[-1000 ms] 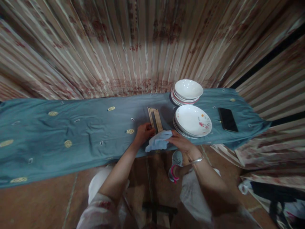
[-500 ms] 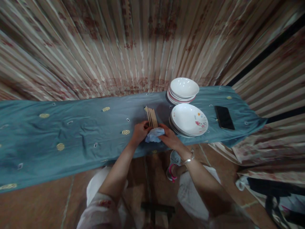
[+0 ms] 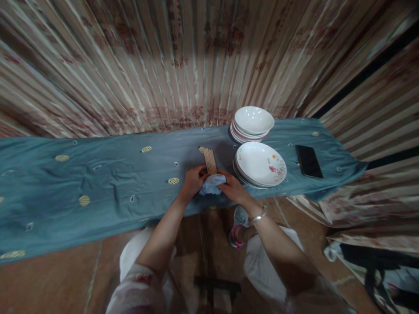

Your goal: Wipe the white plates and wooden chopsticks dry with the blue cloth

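Note:
Several wooden chopsticks (image 3: pixel 210 160) lie side by side in a bundle, their far ends pointing away from me over the tablecloth. A crumpled light-blue cloth (image 3: pixel 212 185) covers their near ends. My left hand (image 3: pixel 195 180) is closed at the left side of the bundle, fingertips pinching the chopsticks by the cloth's edge. On the other side, my right hand (image 3: pixel 233 188) is closed on the cloth, its thumb and fingers curled along the right edge. The near ends of the chopsticks are hidden under the cloth.
Just right of my hands stands a stack of flowered plates (image 3: pixel 261 163). Behind it are stacked white bowls (image 3: pixel 254 120). A black phone (image 3: pixel 309 161) lies farther right. The blue tablecloth (image 3: pixel 108 174) covers the long table, with a pleated curtain (image 3: pixel 183 65) behind.
The far ends of the chopsticks have drawn closer together and shifted slightly right and toward me. My hands stay almost in place on the bundle and the cloth.

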Available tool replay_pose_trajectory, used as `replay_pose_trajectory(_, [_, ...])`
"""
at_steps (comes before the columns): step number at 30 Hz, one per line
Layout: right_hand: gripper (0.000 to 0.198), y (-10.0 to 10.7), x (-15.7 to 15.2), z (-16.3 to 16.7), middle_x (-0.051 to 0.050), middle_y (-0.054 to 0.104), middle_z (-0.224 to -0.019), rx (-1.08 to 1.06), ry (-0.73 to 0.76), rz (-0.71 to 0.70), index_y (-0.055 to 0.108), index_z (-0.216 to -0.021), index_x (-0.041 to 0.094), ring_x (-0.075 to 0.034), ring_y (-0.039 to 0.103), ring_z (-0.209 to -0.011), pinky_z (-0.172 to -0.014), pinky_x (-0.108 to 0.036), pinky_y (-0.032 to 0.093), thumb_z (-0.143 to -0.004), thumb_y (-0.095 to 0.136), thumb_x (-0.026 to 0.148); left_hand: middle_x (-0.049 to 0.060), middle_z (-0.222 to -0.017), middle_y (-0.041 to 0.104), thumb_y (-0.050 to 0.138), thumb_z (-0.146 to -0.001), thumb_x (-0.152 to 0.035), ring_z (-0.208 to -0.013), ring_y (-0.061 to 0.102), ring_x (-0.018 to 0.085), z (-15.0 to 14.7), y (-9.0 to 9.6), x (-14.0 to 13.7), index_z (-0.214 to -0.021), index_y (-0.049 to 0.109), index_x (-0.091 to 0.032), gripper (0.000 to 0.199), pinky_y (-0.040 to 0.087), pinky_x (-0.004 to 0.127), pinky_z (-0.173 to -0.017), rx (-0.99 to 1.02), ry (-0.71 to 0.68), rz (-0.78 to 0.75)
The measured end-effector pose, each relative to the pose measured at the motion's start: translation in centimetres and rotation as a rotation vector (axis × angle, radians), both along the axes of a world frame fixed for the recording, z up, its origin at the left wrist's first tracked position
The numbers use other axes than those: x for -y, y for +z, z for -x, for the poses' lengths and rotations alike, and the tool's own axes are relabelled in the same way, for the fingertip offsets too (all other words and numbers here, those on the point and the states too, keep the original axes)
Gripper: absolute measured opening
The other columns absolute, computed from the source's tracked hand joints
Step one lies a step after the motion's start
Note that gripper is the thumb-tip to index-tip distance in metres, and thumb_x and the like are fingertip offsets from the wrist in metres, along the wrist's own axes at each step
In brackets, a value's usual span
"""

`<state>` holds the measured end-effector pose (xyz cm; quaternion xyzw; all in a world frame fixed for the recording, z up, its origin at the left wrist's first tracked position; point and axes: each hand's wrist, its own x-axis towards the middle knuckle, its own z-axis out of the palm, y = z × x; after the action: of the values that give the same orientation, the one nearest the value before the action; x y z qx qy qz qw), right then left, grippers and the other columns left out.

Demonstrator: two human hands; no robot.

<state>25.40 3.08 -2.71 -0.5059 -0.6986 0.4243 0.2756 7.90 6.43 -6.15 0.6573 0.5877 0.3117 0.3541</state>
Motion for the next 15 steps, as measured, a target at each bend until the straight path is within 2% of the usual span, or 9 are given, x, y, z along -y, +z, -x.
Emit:
replay_pose_trajectory(9, [0.024,-0.3,-0.3,0.1,-0.004,0.07,-0.094,-0.013,-0.041,-0.003,0.07,-0.097,0.016,-0.017,0.063,-0.082,-0.076,-0.027,0.048,-0.08,0.054,0.022,0.005,-0.083,0.077,0.066,-0.079,-0.011,-0.077,0.072,0.019,-0.7,0.0,0.0,-0.109,0.071,-0.015,0.03,0.056,0.029,-0.075,-0.01,-0.027,-0.011])
replay_pose_trajectory(15, [0.021,-0.1,-0.2,0.1,-0.001,0.069,-0.087,-0.009,-0.061,-0.011,0.069,-0.094,0.017,-0.016,0.062,-0.081,-0.073,-0.025,0.046,-0.079,0.054,0.021,0.009,-0.099,0.077,0.066,-0.077,-0.009,-0.091,0.072,0.022,-1.1,-0.1,0.0,-0.105,0.072,-0.016,0.03,0.056,0.035,-0.088,-0.017,-0.039,-0.104])
